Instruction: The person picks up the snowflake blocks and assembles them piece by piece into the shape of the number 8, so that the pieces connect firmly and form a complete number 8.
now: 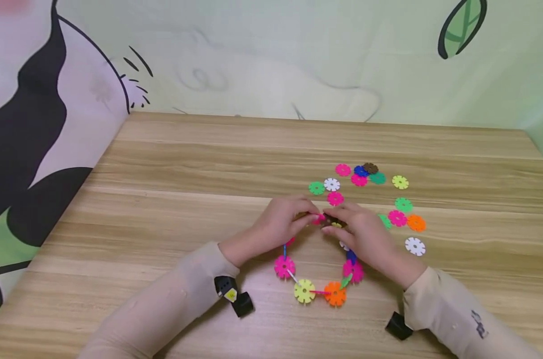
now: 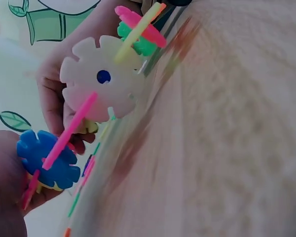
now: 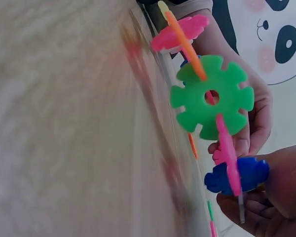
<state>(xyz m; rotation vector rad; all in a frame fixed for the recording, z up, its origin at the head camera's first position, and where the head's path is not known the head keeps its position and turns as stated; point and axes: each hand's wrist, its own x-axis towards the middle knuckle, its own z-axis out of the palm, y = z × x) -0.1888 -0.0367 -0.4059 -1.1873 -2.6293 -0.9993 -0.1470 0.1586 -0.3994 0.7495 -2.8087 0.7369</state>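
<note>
in the head view, the left hand [image 1: 275, 224] and the right hand [image 1: 365, 232] meet over the wooden table [image 1: 186, 214]. the left thumb and fingers are clamped on a small pink disc [image 1: 318, 218]; the right ones pinch a dark disc [image 1: 329, 219] with a bit of yellow at it. i cannot tell whether the two discs are joined. below the hands a chain of slotted discs [image 1: 299, 288] curves toward the near side, an orange disc [image 1: 331, 298] at its near right. loose discs lie on the far side and to the right, among them a loose white disc [image 1: 410, 246].

in the left wrist view, a pale disc [image 2: 84, 84] fills the upper left, linked by an edge-on pink disc to a blue disc [image 2: 34, 153] nearer the left hand, whose fingertips are mostly hidden.

in the right wrist view, a green disc [image 3: 232, 86] hangs in the chain to the left of the hands, with a dark blue disc [image 3: 254, 170] beside the right hand; the left fingers are curled behind.
</note>
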